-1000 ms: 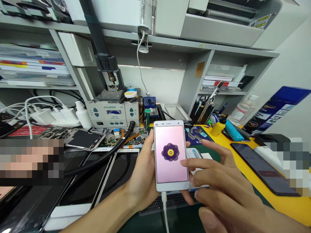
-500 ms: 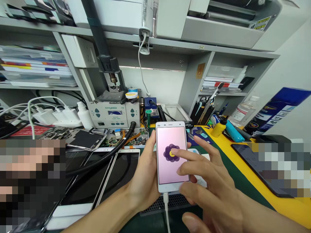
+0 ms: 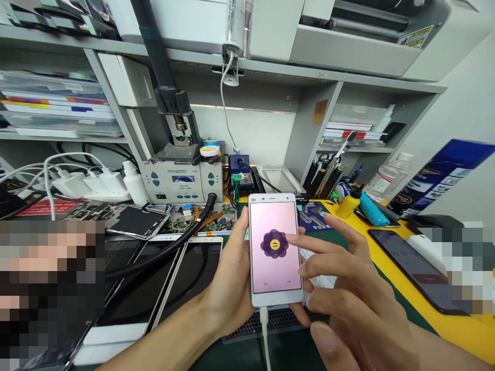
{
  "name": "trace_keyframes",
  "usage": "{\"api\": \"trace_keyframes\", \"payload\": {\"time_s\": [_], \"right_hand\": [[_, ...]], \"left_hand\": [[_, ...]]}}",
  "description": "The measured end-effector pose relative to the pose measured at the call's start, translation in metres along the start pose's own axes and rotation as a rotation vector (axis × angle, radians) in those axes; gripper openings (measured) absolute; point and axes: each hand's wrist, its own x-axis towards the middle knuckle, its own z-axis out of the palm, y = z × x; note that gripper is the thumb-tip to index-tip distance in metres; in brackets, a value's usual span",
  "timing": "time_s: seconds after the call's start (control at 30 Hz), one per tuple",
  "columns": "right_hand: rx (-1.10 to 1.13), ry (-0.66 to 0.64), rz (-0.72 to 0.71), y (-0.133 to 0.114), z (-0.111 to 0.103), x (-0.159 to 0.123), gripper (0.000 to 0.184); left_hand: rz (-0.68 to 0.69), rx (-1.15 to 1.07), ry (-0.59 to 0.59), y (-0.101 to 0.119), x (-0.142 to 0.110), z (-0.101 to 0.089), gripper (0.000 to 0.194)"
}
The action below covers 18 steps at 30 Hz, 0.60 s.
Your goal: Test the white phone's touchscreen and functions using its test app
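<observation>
A white smartphone stands tilted up in the middle, its lit pink screen showing a dark purple flower with a yellow centre. My left hand is closed around the phone from the left and behind, with fingertips showing at its right edge. A white charging cable plugs into the phone's bottom end and hangs down. My right hand is held at the phone's right side, fingers spread and holding nothing. Its index fingertip is over the screen's right edge; whether it touches the glass I cannot tell.
Behind the phone stands a grey soldering station. A thick black hose crosses several tablets and phones at left. Circuit boards lie beyond. To the right are a dark phone, a yellow bottle and a blue can.
My right hand has moved right, taking its index finger off the flower's centre to the screen's edge. Small text now shows low on the screen. My left hand keeps its hold.
</observation>
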Motion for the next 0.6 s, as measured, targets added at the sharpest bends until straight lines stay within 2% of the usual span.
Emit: {"api": "trace_keyframes", "payload": {"time_s": [0.07,0.23,0.43,0.6], "right_hand": [[-0.013,-0.012,0.010,-0.0005,-0.0014,-0.0003,0.008],[0.000,0.081,0.102,-0.0040,0.0012,-0.0021,0.011],[-0.053,0.015,0.082,-0.0057,-0.0021,0.0001,0.012],[-0.047,0.084,0.144,-0.0085,-0.0004,0.0000,0.014]], "left_hand": [[0.003,0.004,-0.002,0.0001,0.0004,-0.0002,0.076],[0.010,0.000,0.004,-0.0006,0.0006,-0.0008,0.075],[-0.005,-0.005,-0.014,0.0013,-0.0003,0.0001,0.075],[0.003,-0.011,-0.043,0.0016,0.0011,0.0000,0.073]]}}
